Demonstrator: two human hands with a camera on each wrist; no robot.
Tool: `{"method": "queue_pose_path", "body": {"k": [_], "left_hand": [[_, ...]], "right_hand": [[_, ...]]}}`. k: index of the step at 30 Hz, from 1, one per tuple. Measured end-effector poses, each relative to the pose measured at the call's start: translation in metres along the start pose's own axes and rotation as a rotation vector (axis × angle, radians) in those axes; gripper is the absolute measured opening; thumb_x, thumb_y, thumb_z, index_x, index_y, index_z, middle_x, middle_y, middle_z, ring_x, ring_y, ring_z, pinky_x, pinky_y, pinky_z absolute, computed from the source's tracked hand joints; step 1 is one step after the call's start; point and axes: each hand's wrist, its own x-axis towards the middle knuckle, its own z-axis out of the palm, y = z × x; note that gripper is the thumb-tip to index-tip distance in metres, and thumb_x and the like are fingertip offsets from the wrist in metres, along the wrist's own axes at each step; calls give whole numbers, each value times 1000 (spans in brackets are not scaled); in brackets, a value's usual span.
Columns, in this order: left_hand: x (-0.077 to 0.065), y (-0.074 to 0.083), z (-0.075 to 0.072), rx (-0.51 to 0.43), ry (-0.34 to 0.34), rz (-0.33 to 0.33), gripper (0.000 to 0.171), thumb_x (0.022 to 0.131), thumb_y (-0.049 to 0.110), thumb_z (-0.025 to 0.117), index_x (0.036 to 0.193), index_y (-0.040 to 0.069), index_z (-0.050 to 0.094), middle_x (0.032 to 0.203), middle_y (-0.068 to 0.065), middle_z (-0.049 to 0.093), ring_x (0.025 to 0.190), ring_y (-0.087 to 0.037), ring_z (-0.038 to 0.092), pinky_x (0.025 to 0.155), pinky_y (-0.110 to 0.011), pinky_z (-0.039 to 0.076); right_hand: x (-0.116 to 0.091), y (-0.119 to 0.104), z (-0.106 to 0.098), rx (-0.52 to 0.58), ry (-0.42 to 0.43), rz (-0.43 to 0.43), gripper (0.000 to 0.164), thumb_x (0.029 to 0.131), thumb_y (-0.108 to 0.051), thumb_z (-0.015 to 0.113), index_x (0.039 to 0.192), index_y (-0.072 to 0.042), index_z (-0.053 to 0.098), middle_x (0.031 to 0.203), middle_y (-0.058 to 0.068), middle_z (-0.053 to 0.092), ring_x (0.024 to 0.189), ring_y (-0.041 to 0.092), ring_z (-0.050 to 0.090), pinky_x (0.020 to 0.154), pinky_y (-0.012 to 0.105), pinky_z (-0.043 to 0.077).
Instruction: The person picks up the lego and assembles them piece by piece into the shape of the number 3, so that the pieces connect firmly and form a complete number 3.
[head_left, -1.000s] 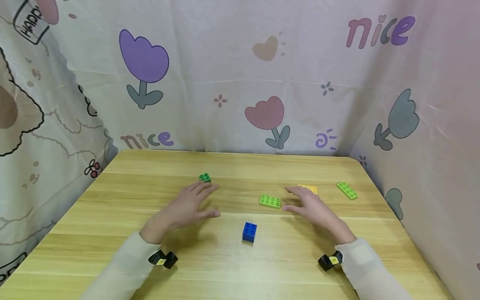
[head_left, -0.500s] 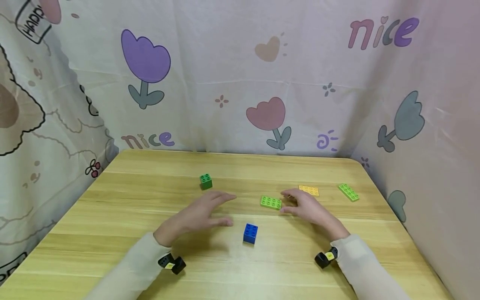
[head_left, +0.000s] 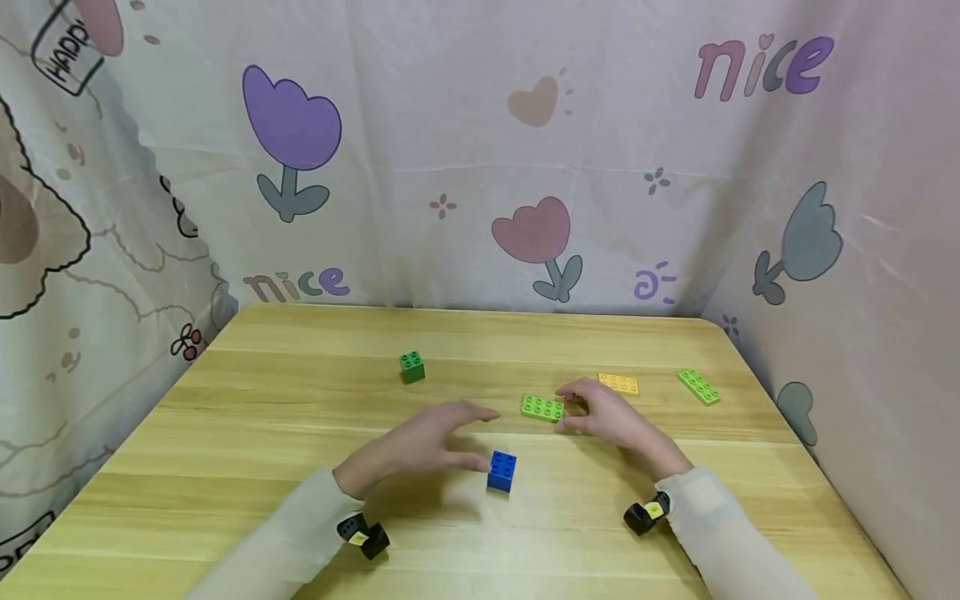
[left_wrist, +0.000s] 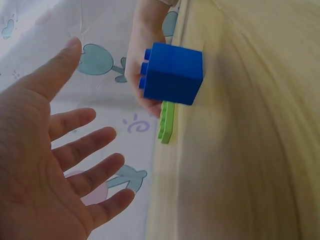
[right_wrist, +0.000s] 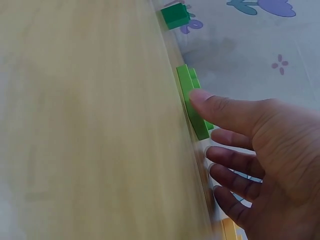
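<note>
My left hand [head_left: 420,443] hovers over the wooden table with thumb and fingers spread. Its thumb tip overlaps the left side of a blue toy brick [head_left: 502,472] in the head view; in the left wrist view, the hand shows apart from the blue brick [left_wrist: 175,75] with nothing in it. On the right, my right hand [head_left: 615,417] has its thumb and fingers spaced around the right end of a flat light green brick [head_left: 542,407]. The right wrist view shows the right thumb [right_wrist: 220,107] overlapping that green brick [right_wrist: 189,97], other fingers loosely bent and holding nothing.
A dark green brick [head_left: 412,367] stands toward the back left. Behind my right hand lies a flat yellow brick [head_left: 619,383], with another light green flat brick [head_left: 699,387] near the table's right edge. A printed curtain [head_left: 420,108] hangs behind the table [head_left: 247,400].
My left hand has moved right and toward me, away from the dark green brick to the blue one. My right hand has shifted slightly left to the flat light green brick's end.
</note>
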Motion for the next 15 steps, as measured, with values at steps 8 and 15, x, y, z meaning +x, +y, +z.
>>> {"method": "queue_pose_path", "body": {"k": [8,15], "left_hand": [[6,7,10,-23,-56,29,73,85,60,65,143,19,50,141,6,51,131,-17,45,108,-42,36],[10,10,17,-33,-96,37,70,84,55,69,142,18,51,135,5,56,122,-11,51,103,-37,41]], "right_hand": [[1,0,2,-19,-7,-3,53,81,-32,81,123,-5,64,112,3,61,98,17,56,89,41,48],[1,3,3,-41,8,-18,46,82,-30,80,119,-7,66,110,1,61,99,17,56,90,42,47]]}}
